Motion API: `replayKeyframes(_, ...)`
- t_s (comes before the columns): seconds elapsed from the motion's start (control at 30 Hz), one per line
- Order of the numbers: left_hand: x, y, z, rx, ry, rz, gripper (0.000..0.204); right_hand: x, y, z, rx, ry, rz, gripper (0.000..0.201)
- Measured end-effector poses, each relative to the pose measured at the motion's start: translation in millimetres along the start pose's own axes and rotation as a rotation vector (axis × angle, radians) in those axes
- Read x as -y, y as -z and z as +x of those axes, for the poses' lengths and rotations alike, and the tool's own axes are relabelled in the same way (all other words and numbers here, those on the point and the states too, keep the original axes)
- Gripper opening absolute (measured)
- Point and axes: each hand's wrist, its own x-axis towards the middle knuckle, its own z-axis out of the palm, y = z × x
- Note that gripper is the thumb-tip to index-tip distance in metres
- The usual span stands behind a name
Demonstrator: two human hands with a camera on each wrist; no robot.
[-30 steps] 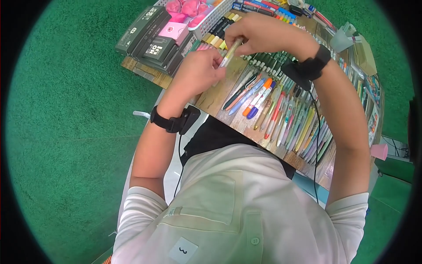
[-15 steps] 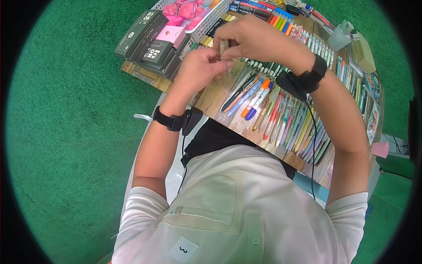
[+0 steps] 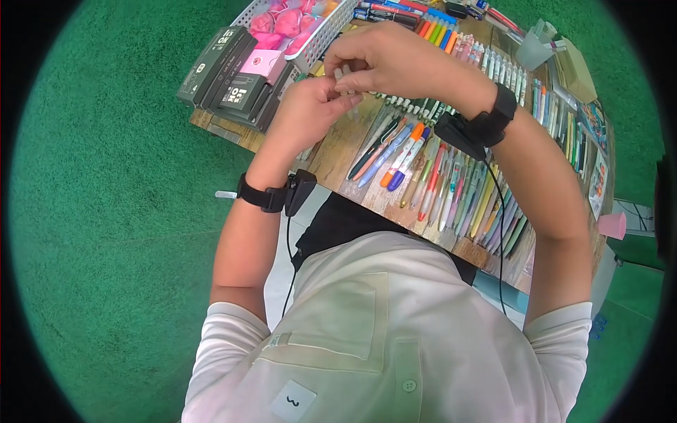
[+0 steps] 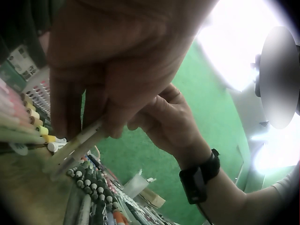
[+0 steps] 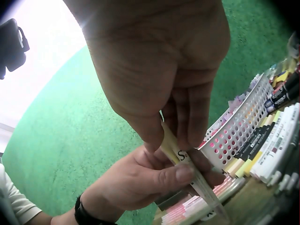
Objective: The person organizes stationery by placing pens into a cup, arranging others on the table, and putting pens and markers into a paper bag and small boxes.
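Observation:
In the head view the left hand point(image 3: 307, 113) and the right hand point(image 3: 395, 63) meet over the table's back left part, largely hiding what they hold. The right wrist view shows a slim pale yellow and clear pen point(image 5: 202, 188) marked with a dark letter. Around its upper end the right hand point(image 5: 159, 65) curls thumb and fingers, while the left hand point(image 5: 133, 180) pinches its middle. Seen from the left wrist, the pale pen point(image 4: 77, 149) slants down from the fingers of the left hand point(image 4: 117, 56); a second slim shape runs beside it.
Rows of pens point(image 3: 458, 187) and green-black markers point(image 3: 412, 107) cover the wooden table point(image 3: 337, 156). Behind the hands are a white basket point(image 3: 326, 35) of pink items and dark boxes point(image 3: 211, 67). A translucent cup point(image 3: 532, 53) stands back right, a pink cup point(image 3: 612, 225) at the right edge.
Both hands have shifted slightly left and drawn closer together. The pen, plainly visible between them earlier, is now mostly covered by fingers in the head view.

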Motion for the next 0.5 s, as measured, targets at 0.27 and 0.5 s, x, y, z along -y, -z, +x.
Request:
replayKeyframes(0.27, -6.4, -4.5, 0.1, -0.026, -0.088, 0.103, 0.025, 0.2, 1.4, -7.7, -0.027, -0.002, -0.044, 0.019)
replayKeyframes(0.5, -34.7, 0.7, 17.0, -0.001, -0.088, -0.007, 0.025, 1.0, 25.3, -16.6, -0.086, -0.009, -0.057, 0.018)
